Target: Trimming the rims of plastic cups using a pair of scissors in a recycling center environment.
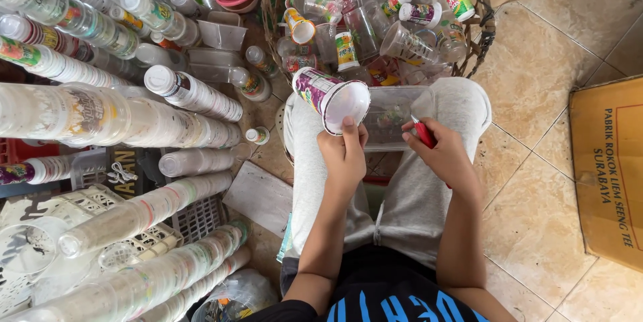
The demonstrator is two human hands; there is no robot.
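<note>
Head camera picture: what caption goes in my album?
Left hand holds a plastic cup, right hand grips a red tool.

The red tool (pixel 424 134) is mostly hidden inside the right hand (pixel 442 154), and the stacked cups (pixel 100 114) run off the left edge.

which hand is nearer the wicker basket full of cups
Right. The right hand, gripping a red tool, sits just below the basket; the left hand, holding a plastic cup, is slightly farther left.
</note>
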